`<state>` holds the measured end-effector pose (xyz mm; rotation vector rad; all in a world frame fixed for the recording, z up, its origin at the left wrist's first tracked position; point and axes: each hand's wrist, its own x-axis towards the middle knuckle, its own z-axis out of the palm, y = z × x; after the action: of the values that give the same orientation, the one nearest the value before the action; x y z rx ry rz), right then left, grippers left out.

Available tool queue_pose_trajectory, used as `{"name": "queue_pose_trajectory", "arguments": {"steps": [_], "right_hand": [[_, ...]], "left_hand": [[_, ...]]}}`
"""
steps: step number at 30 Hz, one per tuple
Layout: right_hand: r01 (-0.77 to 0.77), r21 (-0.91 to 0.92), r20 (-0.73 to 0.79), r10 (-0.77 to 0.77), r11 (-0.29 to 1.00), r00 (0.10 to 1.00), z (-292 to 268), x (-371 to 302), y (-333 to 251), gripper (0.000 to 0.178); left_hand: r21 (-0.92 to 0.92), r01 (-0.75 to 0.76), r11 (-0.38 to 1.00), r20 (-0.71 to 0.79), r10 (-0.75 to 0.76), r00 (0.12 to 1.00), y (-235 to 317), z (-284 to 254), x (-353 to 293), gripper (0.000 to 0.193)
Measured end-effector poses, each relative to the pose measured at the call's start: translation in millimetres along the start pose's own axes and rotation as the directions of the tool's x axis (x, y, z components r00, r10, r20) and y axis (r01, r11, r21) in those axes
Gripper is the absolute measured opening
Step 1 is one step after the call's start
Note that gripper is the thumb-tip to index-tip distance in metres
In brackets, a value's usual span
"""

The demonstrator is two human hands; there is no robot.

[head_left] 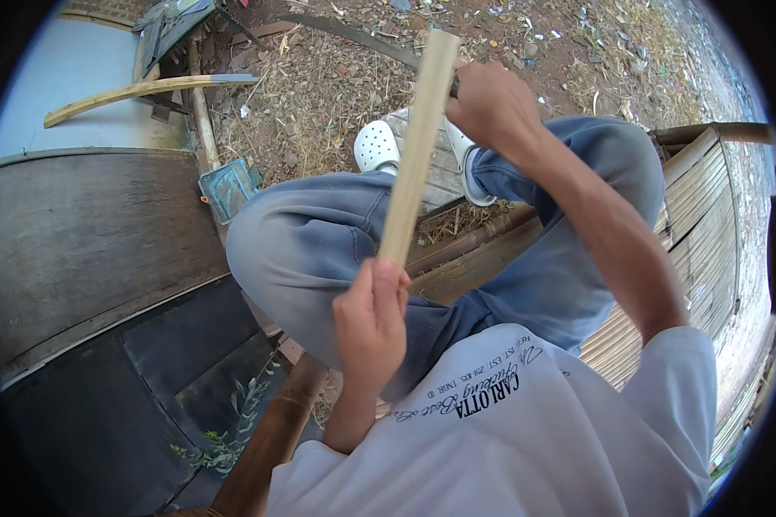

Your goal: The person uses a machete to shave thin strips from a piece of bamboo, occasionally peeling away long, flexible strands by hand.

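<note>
My left hand (pixel 371 319) is closed round the lower end of a long, pale bamboo strip (pixel 418 159), with the thumb along its face. The strip slants up and away from me, between my knees. My right hand (pixel 496 105) grips the dark handle of a machete (pixel 353 34), close to the strip's upper end. Its long dark blade reaches out to the left and passes behind the strip, which hides part of it. From this view I cannot tell whether the blade touches the strip.
I sit on a slatted bamboo bench (pixel 703 228). A curved bamboo piece (pixel 151 88) lies at the upper left, above dark boards (pixel 95 250). A blue plastic container (pixel 230 189) stands beside my left knee. Litter and dry grass cover the ground (pixel 310 112). A leafy plant (pixel 224 444) grows at lower left.
</note>
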<state>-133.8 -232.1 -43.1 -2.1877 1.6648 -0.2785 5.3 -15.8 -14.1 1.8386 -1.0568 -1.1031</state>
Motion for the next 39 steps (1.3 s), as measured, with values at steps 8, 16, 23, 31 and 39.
{"name": "queue_pose_trajectory", "arguments": {"steps": [8, 16, 23, 31, 39], "right_hand": [[-0.123, 0.795, -0.012, 0.217, 0.594, 0.976, -35.4, -27.3, 12.1, 0.042], [0.008, 0.905, -0.034, 0.053, 0.425, 0.998, -37.7, -29.8, -6.7, 0.046], [0.028, 0.884, -0.048, 0.03, 0.466, 0.998, -37.6, -23.9, -9.9, 0.041], [0.004, 0.743, -0.09, 0.094, 0.67, 0.992, -29.3, -13.2, -2.9, 0.042], [-0.06, 0.641, -0.023, 0.097, 0.765, 0.995, -17.5, -16.4, -6.1, 0.047]], "left_hand": [[-0.224, 0.05, 0.973, 0.008, -0.049, 0.999, -5.9, -12.7, 16.9, 0.038], [-0.162, -0.003, 0.987, -0.02, 0.0, 1.0, -5.2, -7.9, 18.9, 0.037], [-0.185, 0.039, 0.982, 0.033, -0.034, 0.999, -2.4, -3.2, 22.4, 0.037], [-0.067, -0.064, 0.996, 0.029, 0.066, 0.997, -3.0, 0.9, 21.7, 0.036], [0.034, -0.092, 0.995, 0.0, 0.092, 0.996, -3.4, -0.4, 20.5, 0.035]]}}
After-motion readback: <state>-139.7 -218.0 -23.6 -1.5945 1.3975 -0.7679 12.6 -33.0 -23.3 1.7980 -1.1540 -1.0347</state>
